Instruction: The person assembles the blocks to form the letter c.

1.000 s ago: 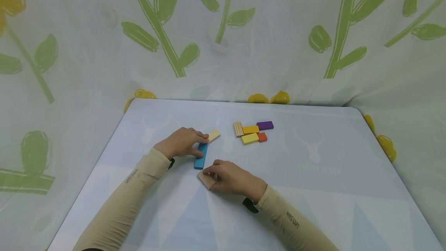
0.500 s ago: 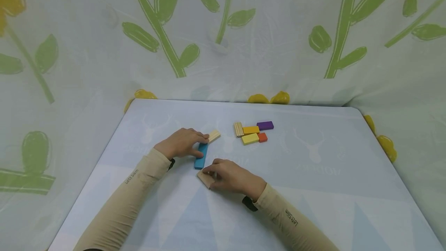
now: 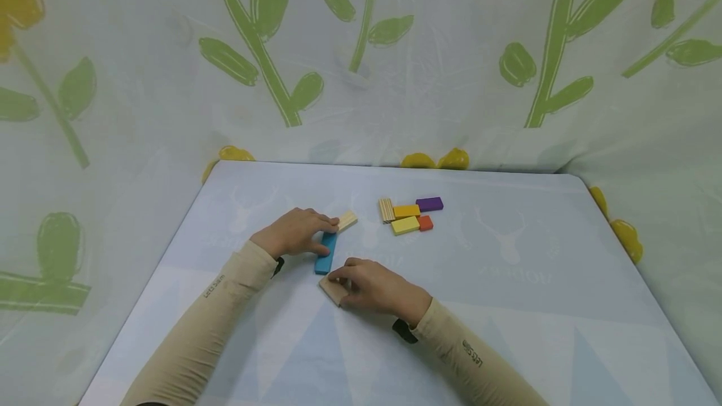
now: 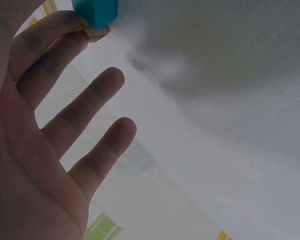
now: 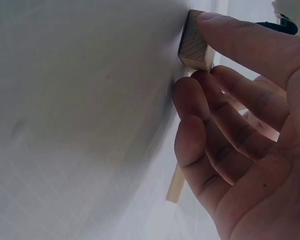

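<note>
Unpainted wooden block (image 3: 332,292) lies slantwise left of the right hand (image 3: 375,287), whose thumb and fingers pinch it, just on the near side of the blue block (image 3: 323,264). Left hand (image 3: 296,230) touches this blue one; whether it grips, I cannot tell. The wood is pale, with slanting grain.

On the table (image 3: 553,343), a stripy block (image 3: 386,210) and four coloured blocks (image 3: 405,225) are sitting toward the far edge; a blue block (image 3: 324,263) and two plain blocks (image 3: 348,221) are lying nearer the left edge.
</note>
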Demonstrator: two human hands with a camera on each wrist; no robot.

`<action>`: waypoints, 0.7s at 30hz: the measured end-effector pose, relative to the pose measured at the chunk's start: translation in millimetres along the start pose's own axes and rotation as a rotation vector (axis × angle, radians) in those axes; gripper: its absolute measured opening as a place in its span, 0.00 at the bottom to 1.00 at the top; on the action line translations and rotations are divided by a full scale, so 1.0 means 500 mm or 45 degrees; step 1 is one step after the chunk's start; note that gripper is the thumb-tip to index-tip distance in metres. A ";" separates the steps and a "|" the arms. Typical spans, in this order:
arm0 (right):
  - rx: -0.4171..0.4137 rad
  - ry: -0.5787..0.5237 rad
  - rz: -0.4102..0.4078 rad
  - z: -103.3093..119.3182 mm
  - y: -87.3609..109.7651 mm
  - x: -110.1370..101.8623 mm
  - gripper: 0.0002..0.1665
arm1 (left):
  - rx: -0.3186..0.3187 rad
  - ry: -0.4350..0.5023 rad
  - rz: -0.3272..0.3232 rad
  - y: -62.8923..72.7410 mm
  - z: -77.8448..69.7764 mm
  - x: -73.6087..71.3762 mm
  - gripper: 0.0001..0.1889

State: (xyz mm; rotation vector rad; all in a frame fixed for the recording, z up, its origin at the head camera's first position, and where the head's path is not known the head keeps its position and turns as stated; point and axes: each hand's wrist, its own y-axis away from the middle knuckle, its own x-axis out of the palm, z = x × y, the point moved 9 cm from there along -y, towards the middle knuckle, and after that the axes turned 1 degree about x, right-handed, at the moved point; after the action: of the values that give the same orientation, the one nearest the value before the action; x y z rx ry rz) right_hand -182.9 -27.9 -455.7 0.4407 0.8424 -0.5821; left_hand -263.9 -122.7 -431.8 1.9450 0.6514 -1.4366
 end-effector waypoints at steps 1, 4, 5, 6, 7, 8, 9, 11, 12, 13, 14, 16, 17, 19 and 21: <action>0.002 -0.001 -0.001 0.000 0.001 -0.001 0.26 | 0.000 0.001 -0.001 0.000 0.000 0.000 0.31; 0.007 0.007 -0.014 0.000 0.004 -0.005 0.25 | 0.005 -0.001 -0.009 0.000 0.000 0.000 0.32; 0.009 0.011 -0.023 0.000 0.005 -0.008 0.24 | 0.007 -0.002 -0.013 0.001 -0.001 -0.001 0.32; 0.013 0.013 -0.032 0.000 0.006 -0.012 0.24 | 0.011 -0.002 -0.018 0.001 -0.001 -0.002 0.32; 0.018 0.014 -0.043 -0.001 0.008 -0.016 0.24 | 0.014 -0.003 -0.022 0.001 -0.002 -0.002 0.32; 0.022 0.014 -0.054 -0.002 0.010 -0.020 0.24 | 0.017 -0.005 -0.026 0.001 -0.003 -0.003 0.32; 0.026 0.015 -0.064 -0.004 0.012 -0.024 0.24 | 0.019 -0.005 -0.028 0.001 -0.004 -0.004 0.32; 0.029 0.008 -0.085 -0.007 0.015 -0.033 0.24 | 0.022 -0.008 -0.028 0.002 -0.005 -0.004 0.31; 0.030 0.002 -0.094 -0.009 0.018 -0.037 0.24 | 0.023 -0.010 -0.028 0.002 -0.006 -0.004 0.31; 0.030 -0.003 -0.104 -0.010 0.020 -0.041 0.24 | 0.021 -0.011 -0.026 0.002 -0.005 -0.004 0.31; 0.026 -0.008 -0.114 -0.012 0.021 -0.044 0.24 | 0.019 -0.013 -0.023 0.002 -0.006 -0.004 0.31; 0.015 -0.018 -0.141 -0.015 0.025 -0.050 0.24 | 0.015 -0.015 -0.019 0.003 -0.006 -0.004 0.31; 0.004 -0.023 -0.157 -0.015 0.027 -0.054 0.23 | 0.014 -0.015 -0.017 0.003 -0.006 -0.004 0.32; -0.028 -0.032 -0.198 -0.016 0.030 -0.060 0.23 | 0.009 -0.013 -0.015 0.003 -0.005 -0.004 0.32; -0.062 -0.037 -0.249 -0.015 0.033 -0.067 0.23 | 0.008 -0.014 -0.014 0.003 -0.005 -0.004 0.32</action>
State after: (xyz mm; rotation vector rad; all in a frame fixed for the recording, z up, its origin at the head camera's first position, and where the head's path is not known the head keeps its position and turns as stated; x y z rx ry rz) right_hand -194.3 -1.2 -431.3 0.3067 0.8756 -0.7452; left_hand -261.6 -121.8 -428.8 1.9397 0.6542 -1.4568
